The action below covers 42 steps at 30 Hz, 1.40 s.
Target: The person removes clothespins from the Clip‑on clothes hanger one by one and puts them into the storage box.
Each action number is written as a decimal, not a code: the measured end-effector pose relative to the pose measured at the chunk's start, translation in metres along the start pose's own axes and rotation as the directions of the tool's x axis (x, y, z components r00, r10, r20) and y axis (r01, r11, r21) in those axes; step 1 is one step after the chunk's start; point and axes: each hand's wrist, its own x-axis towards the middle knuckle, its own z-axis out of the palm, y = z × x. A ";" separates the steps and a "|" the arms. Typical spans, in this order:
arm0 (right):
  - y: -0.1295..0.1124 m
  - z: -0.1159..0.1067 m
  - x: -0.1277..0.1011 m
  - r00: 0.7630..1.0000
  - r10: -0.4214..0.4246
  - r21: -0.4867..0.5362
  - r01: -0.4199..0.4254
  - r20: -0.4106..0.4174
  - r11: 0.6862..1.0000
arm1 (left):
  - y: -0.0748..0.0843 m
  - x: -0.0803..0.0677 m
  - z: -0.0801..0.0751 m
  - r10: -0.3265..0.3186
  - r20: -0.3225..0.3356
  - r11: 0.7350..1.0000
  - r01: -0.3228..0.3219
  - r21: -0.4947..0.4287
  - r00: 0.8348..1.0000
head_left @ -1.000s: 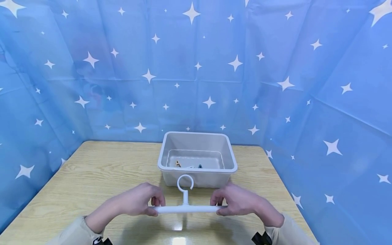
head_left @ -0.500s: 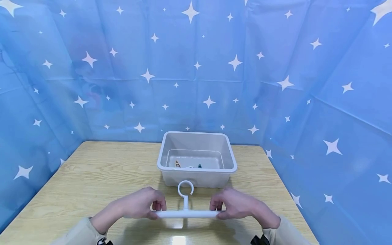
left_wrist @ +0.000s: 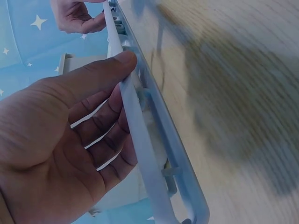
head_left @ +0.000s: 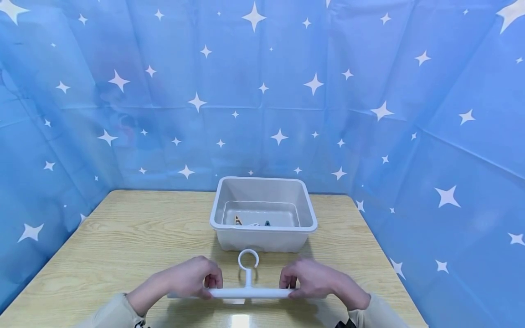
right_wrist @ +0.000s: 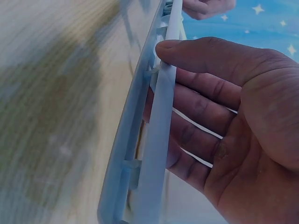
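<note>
A white plastic hanger is held level above the wooden table, its hook standing up from the middle of the bar. My left hand pinches the bar left of the hook, and my right hand pinches it on the right. In the left wrist view, the thumb presses the near rail of the hanger while the other fingers sit behind it. A second rail with small pegs runs alongside. The right wrist view has the same double-railed hanger between thumb and curled fingers.
Behind the hanger stands a grey plastic bin on the table. Several small items lie in it, among them a pointed orange-brown piece and a dark one. A blue star-patterned curtain surrounds the table.
Both hands have brought the hanger down and nearer to me, away from the bin. More of the bar now shows beyond the outer sides of the hands.
</note>
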 end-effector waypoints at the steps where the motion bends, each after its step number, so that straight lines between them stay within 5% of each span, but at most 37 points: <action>1: 0.000 0.002 0.000 1.000 -0.001 0.002 0.001 0.002 1.000 | 0.000 0.000 0.001 0.003 0.000 1.000 -0.003 0.004 1.000; 9: 0.002 0.013 0.001 0.998 0.050 0.031 -0.051 0.030 0.998 | -0.001 -0.002 0.009 0.002 0.013 1.000 -0.002 0.016 1.000; 42: 0.003 0.031 0.006 0.997 0.022 0.078 -0.028 0.074 0.997 | -0.010 -0.004 0.027 -0.016 0.052 1.000 0.015 0.022 0.999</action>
